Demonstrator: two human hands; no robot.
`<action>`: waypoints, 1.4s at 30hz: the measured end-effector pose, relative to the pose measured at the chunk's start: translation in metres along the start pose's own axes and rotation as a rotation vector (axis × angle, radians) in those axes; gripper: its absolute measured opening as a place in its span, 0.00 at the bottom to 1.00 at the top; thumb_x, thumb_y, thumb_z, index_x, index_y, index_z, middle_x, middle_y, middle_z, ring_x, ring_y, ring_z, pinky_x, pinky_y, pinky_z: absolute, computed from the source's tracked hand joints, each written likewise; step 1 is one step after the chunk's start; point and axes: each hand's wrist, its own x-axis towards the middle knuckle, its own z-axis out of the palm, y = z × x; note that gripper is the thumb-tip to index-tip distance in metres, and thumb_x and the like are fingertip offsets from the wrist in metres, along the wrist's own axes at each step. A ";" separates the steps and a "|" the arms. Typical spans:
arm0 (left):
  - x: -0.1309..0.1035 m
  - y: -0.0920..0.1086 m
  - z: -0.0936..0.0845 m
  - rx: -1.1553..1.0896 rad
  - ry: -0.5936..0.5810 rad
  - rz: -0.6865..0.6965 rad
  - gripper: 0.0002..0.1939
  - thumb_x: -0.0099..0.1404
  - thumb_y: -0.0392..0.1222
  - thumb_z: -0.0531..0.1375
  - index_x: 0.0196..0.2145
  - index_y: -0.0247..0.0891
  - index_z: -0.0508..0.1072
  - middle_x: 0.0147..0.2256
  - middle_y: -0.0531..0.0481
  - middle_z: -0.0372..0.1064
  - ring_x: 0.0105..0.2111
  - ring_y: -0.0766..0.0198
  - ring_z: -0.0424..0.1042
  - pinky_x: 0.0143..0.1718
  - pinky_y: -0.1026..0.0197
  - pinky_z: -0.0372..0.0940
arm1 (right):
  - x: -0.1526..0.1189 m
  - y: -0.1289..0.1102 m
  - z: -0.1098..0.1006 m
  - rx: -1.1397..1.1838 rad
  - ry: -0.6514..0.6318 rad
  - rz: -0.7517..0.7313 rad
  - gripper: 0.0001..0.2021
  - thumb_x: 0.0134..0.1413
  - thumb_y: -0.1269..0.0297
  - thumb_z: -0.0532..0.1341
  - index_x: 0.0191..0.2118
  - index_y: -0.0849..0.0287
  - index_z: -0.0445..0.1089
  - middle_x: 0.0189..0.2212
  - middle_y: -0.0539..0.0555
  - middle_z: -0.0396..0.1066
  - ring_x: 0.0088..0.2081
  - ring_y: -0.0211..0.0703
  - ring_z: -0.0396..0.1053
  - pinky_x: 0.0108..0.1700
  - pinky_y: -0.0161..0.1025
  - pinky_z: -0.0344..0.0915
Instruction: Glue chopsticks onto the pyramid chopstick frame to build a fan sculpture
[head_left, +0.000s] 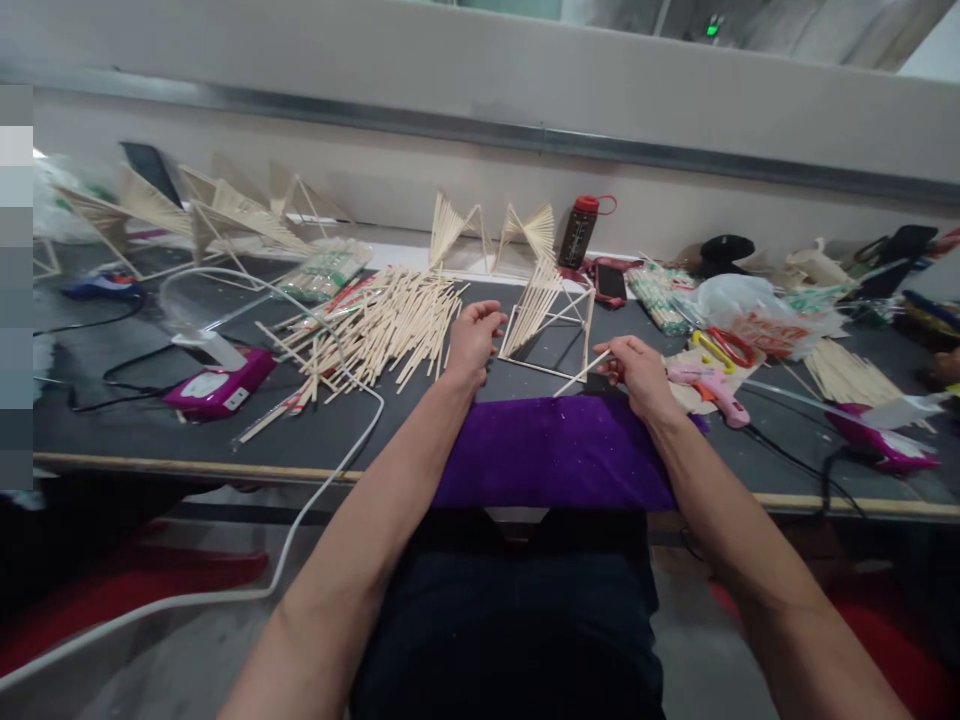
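Note:
My right hand (631, 366) pinches one end of a thin wooden stick (582, 374), which slants down to the left above the purple cloth's far edge. My left hand (477, 338) is raised with its fingers apart and curved, holding nothing, left of a stick frame (546, 369). That frame stands on the dark table, with a fan of sticks leaning along its left side. Beneath my wrists lies the purple cloth (559, 450). A big loose pile of wooden sticks (401, 325) spreads just left of my left hand.
Finished-looking stick models (450, 232) line the wall. A bottle (579, 232) and a phone (610, 283) stand behind. At right are a pink glue gun (711, 390), scissors (731, 347) and a plastic bag (754, 310). A white cable (381, 400) crosses the left side near a magenta lamp base (221, 385).

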 end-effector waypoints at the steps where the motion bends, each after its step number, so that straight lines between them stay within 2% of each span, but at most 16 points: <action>1: 0.006 0.000 0.000 0.069 -0.018 0.031 0.13 0.55 0.35 0.60 0.41 0.37 0.72 0.37 0.48 0.73 0.27 0.69 0.67 0.21 0.70 0.56 | 0.000 0.001 0.000 -0.008 -0.015 0.012 0.10 0.45 0.57 0.63 0.28 0.60 0.68 0.35 0.53 0.76 0.22 0.32 0.70 0.17 0.27 0.55; 4: 0.022 -0.007 0.002 0.201 -0.100 0.100 0.15 0.53 0.35 0.62 0.41 0.36 0.74 0.39 0.46 0.74 0.35 0.63 0.70 0.32 0.64 0.63 | 0.000 0.005 0.000 -0.014 -0.063 0.027 0.12 0.46 0.55 0.64 0.29 0.59 0.68 0.38 0.55 0.76 0.24 0.34 0.72 0.17 0.28 0.57; 6: 0.027 -0.014 0.003 0.226 -0.135 0.139 0.15 0.53 0.34 0.62 0.40 0.36 0.75 0.39 0.46 0.74 0.38 0.61 0.71 0.39 0.61 0.64 | -0.001 0.006 0.001 -0.019 -0.084 0.030 0.13 0.47 0.54 0.64 0.30 0.59 0.68 0.38 0.56 0.76 0.25 0.35 0.72 0.18 0.29 0.57; 8: 0.029 -0.021 0.002 0.263 -0.135 0.188 0.13 0.52 0.34 0.61 0.38 0.36 0.76 0.37 0.46 0.74 0.38 0.61 0.71 0.42 0.61 0.64 | -0.001 0.007 0.001 -0.022 -0.098 0.036 0.13 0.47 0.53 0.64 0.30 0.58 0.68 0.39 0.56 0.76 0.25 0.36 0.73 0.18 0.29 0.57; 13: 0.018 -0.027 -0.009 0.472 -0.143 0.309 0.06 0.55 0.37 0.60 0.32 0.38 0.76 0.32 0.49 0.74 0.33 0.62 0.70 0.38 0.61 0.62 | -0.002 0.006 0.001 -0.021 -0.117 0.040 0.12 0.49 0.55 0.64 0.30 0.59 0.69 0.38 0.55 0.76 0.25 0.35 0.72 0.19 0.29 0.57; 20: 0.003 -0.026 -0.004 0.812 -0.186 0.481 0.06 0.58 0.38 0.61 0.35 0.41 0.76 0.33 0.49 0.72 0.32 0.62 0.69 0.37 0.60 0.60 | -0.005 0.003 0.003 -0.039 -0.127 0.050 0.12 0.50 0.53 0.63 0.31 0.58 0.69 0.38 0.55 0.76 0.24 0.34 0.71 0.19 0.29 0.57; 29: 0.007 -0.027 0.000 0.989 -0.157 0.576 0.03 0.62 0.39 0.59 0.34 0.42 0.73 0.36 0.50 0.72 0.37 0.61 0.69 0.37 0.60 0.59 | -0.006 0.000 0.006 -0.026 -0.144 0.075 0.12 0.53 0.53 0.62 0.31 0.58 0.67 0.39 0.55 0.76 0.24 0.34 0.71 0.18 0.29 0.57; 35: 0.009 -0.022 -0.001 1.063 -0.151 0.555 0.03 0.63 0.40 0.58 0.35 0.41 0.71 0.38 0.50 0.71 0.39 0.61 0.69 0.38 0.60 0.60 | -0.006 0.001 0.008 0.001 -0.172 0.095 0.13 0.54 0.53 0.61 0.31 0.59 0.67 0.38 0.54 0.76 0.24 0.33 0.70 0.19 0.29 0.57; 38: 0.010 -0.022 -0.002 1.081 -0.107 0.554 0.09 0.61 0.42 0.60 0.40 0.41 0.69 0.42 0.47 0.69 0.43 0.58 0.68 0.42 0.58 0.62 | -0.007 0.000 0.011 0.009 -0.206 0.089 0.13 0.56 0.52 0.60 0.32 0.58 0.66 0.39 0.54 0.76 0.24 0.34 0.71 0.19 0.29 0.56; 42: 0.014 -0.024 -0.002 1.056 -0.103 0.541 0.25 0.57 0.43 0.63 0.52 0.39 0.64 0.52 0.43 0.64 0.53 0.53 0.61 0.51 0.53 0.60 | -0.010 -0.004 0.013 -0.003 -0.200 0.053 0.13 0.56 0.53 0.60 0.32 0.58 0.66 0.38 0.54 0.76 0.25 0.34 0.71 0.20 0.29 0.57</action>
